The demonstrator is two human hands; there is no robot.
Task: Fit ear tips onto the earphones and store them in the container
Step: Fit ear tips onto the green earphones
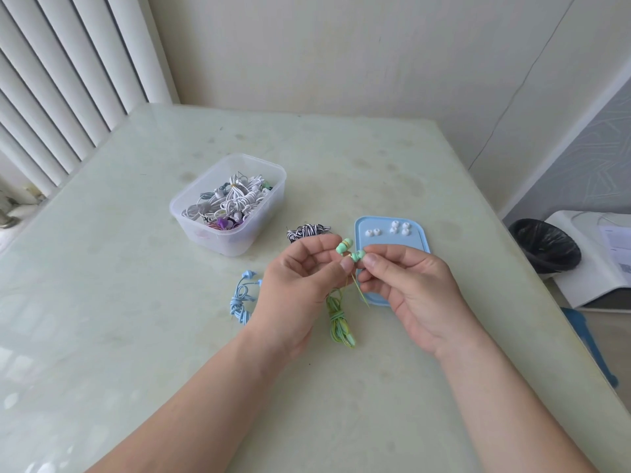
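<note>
Above pale table [136, 319], left hand [297, 288] and right hand [413, 288] pinch green earphones [345, 246]

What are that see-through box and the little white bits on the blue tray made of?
The box looks like frosted, semi-clear plastic: the earphone cables inside show dimly through its wall. The white ear tips look like soft silicone or rubber, matte and rounded, though too small to be sure.
</note>
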